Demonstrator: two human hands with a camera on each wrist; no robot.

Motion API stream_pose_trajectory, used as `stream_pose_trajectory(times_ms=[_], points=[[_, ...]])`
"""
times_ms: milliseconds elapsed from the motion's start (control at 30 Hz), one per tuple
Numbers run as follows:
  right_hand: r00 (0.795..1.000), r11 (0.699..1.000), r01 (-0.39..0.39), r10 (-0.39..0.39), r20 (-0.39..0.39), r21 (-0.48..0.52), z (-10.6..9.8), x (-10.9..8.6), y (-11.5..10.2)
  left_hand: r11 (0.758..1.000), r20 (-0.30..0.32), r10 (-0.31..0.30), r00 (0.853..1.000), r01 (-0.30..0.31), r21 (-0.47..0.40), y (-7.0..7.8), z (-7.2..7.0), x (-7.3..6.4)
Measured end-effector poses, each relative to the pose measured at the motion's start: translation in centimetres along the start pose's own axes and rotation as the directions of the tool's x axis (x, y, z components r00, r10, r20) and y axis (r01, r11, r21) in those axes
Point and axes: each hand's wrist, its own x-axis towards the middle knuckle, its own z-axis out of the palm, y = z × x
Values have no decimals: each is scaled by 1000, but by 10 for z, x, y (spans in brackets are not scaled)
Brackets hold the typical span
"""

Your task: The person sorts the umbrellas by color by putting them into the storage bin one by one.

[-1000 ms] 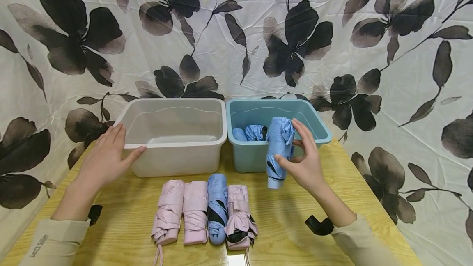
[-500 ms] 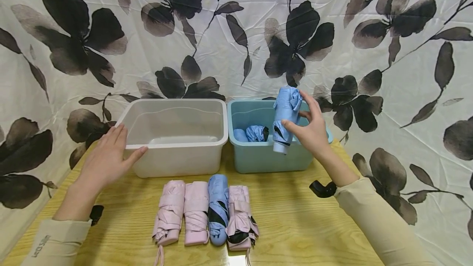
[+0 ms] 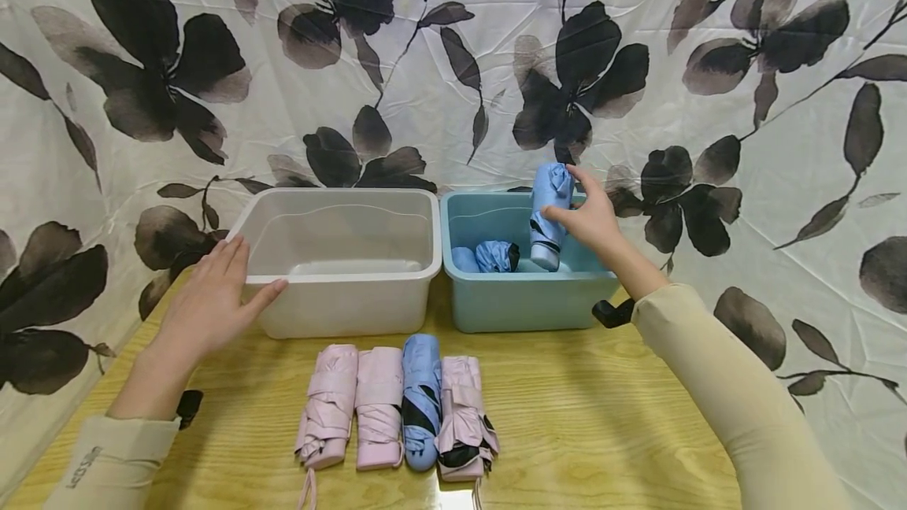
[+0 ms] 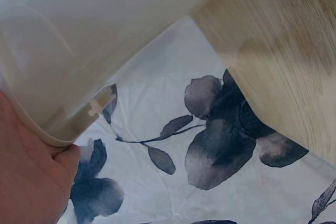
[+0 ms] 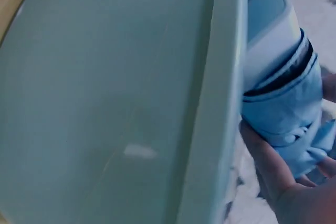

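My right hand [image 3: 591, 215] grips a folded blue umbrella [image 3: 549, 207], held upright above the teal bin [image 3: 531, 301] with its lower end below the rim line. In the right wrist view, thumb and fingers wrap the blue umbrella [image 5: 286, 95] just beyond the bin's wall [image 5: 126, 77]. Two more blue umbrellas [image 3: 496, 256] lie inside that bin on its left side. My left hand [image 3: 209, 301] rests on the near left rim of the pale grey bin [image 3: 343, 305], fingers extended. The left wrist view shows that hand [image 4: 34, 166] at the bin's corner.
On the wooden table [image 3: 581, 408], in front of the bins, lies a row: a pink umbrella [image 3: 329, 408], another pink umbrella [image 3: 379, 408], a blue umbrella [image 3: 421, 400] and a third pink umbrella [image 3: 464, 415]. A floral cloth [image 3: 453, 61] hangs behind the bins.
My right hand has carried the blue umbrella up from in front of the teal bin, then over its rim and slightly down inside. The left hand stays on the grey bin's rim.
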Motion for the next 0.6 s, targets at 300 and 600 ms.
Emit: stream_pose_trajectory(times_ms=[300,600], points=[[923,974,-223,226,312,-46,11,29,17,1000,-6,2,1000,-2,-1,-1,0,0],[806,944,-297,329,492,-145,28,45,33,1000,-5,-1,1000,1,1,0,-1,-1]])
